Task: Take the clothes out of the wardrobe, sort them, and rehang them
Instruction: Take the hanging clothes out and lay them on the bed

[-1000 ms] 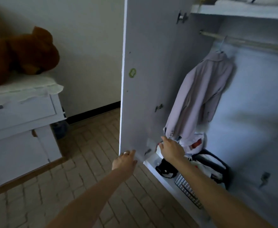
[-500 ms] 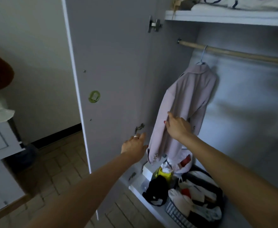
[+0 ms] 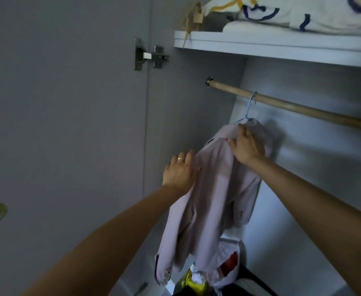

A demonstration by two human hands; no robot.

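Note:
A pale pink jacket (image 3: 209, 201) hangs on a light blue hanger (image 3: 247, 110) from the wooden rail (image 3: 299, 108) inside the open wardrobe. My right hand (image 3: 246, 147) grips the jacket at its collar, just below the hanger's hook. My left hand (image 3: 180, 170) rests against the jacket's left shoulder with its fingers fairly straight; its fingertips are hidden behind the cloth. The jacket's sleeves hang down towards the wardrobe floor.
The open wardrobe door (image 3: 68, 124) stands close on the left, held by a metal hinge (image 3: 149, 55). A shelf (image 3: 282, 44) above the rail carries folded white bedding (image 3: 303, 16). Bags and loose items (image 3: 213, 276) lie on the wardrobe floor beneath the jacket.
Both hands have risen: the right from the jacket's hem up to its collar, the left from the door's edge to the jacket's shoulder. The view has come closer and tilted up.

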